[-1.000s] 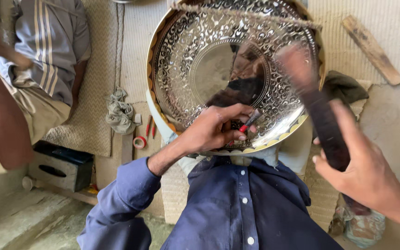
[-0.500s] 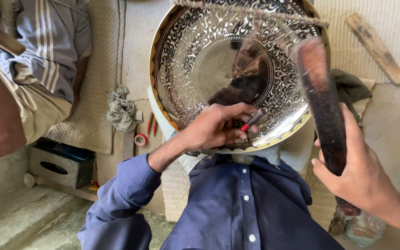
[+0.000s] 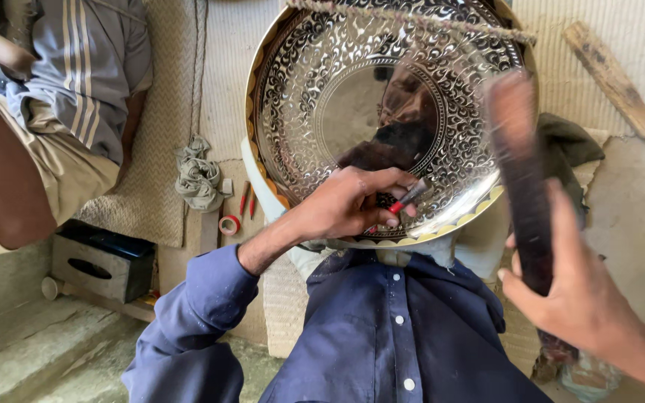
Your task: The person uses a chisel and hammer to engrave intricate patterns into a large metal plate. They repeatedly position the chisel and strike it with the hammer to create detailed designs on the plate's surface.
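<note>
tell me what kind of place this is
Probably a floor-level metal engraving workshop: a large round silver tray with chased patterns, a small red-tipped engraving tool in the left hand, and woven floor mats.

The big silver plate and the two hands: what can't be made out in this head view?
- Tip of the small tool in the left hand: covered by the fingers, so contact with the plate cannot be told.
- Dark stick in the right hand: blurred, and its lower end is hidden behind the hand.
- Plate's lower rim: hidden behind the left hand.
- Second person at left: cut off by the picture edge.
</note>
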